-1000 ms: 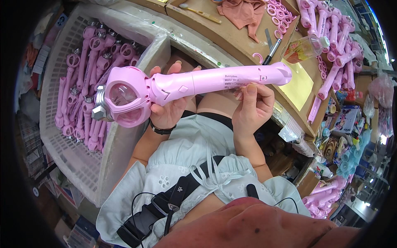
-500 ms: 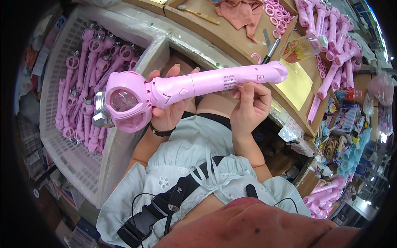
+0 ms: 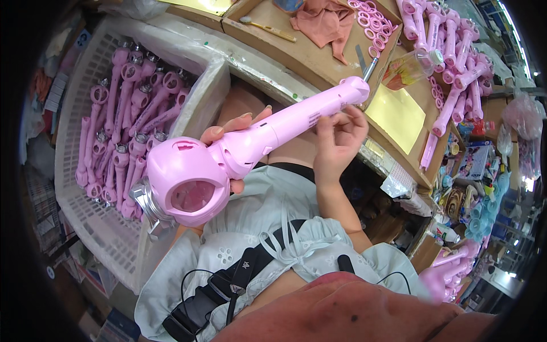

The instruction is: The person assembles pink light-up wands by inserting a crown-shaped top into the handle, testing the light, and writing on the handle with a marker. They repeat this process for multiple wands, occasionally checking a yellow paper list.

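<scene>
A pink toy wand [image 3: 259,137] lies slantwise across my lap, its round windowed head at the lower left with a silver metallic piece [image 3: 151,205] on the end. My left hand [image 3: 242,121] is wrapped round its neck from beneath, just behind the head; the palm is hidden. Along the handle runs a label with small dark print [image 3: 315,118]. My right hand [image 3: 342,139] has its fingers bent in against the underside of the handle, thumb by the label's edge. The exact contact of those fingertips is partly hidden.
At left, a white plastic basket [image 3: 74,188] holds many similar wands. The cardboard-lined bench [image 3: 273,54] carries a toothbrush [image 3: 268,28], an orange cloth [image 3: 325,25], pink rings [image 3: 373,23], a yellow sheet [image 3: 399,117] and a clear bottle [image 3: 413,68]. More wands [image 3: 450,45] are piled far right.
The wand has rolled, showing another side of its head, and tilted with the head lower and nearer. The label's print has turned toward the underside. My right hand has shifted slightly left.
</scene>
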Tool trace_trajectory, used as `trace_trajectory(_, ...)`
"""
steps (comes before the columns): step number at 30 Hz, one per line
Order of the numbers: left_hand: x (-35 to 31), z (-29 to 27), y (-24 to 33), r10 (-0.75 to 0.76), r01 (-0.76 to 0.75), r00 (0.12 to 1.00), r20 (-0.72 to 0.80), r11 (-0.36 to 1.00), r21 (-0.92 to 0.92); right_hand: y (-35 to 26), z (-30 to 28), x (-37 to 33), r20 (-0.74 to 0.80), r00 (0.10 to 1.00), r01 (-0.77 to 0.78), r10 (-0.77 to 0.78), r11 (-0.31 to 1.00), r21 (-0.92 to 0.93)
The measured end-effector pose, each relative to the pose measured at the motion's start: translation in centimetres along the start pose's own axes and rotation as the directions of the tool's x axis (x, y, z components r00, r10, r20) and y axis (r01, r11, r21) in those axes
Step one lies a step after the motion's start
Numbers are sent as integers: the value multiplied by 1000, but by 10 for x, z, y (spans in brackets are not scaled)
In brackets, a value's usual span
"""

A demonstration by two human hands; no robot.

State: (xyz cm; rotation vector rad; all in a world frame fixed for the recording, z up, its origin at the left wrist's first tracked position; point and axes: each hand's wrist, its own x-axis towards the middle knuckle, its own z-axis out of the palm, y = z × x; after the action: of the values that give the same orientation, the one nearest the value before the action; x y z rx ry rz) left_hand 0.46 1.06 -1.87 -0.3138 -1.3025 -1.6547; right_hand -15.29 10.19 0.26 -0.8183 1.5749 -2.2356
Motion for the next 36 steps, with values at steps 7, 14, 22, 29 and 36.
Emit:
trace_trajectory(7,19,-19,22,-18,-32,986,-165,954,-299,-10,-54,39,-248,968,26,-46,996,-83)
trace_trajectory(14,80,-39,37,-306,295,935,-181,952,-88,-33,-48,29,779,383,-109,497,861,-496)
trace_trajectory(22,77,8,-11,-196,348,895,-402,869,351,12,-6,-46,567,730,-240,382,920,-310)
trace_trajectory(29,53,19,-37,92,227,921,-379,664,713,15,6,-58,509,775,-321,375,927,-195)
trace_trajectory(36,58,9,-40,-524,400,746,-410,846,-353,4,-4,-58,635,638,-469,435,874,-127)
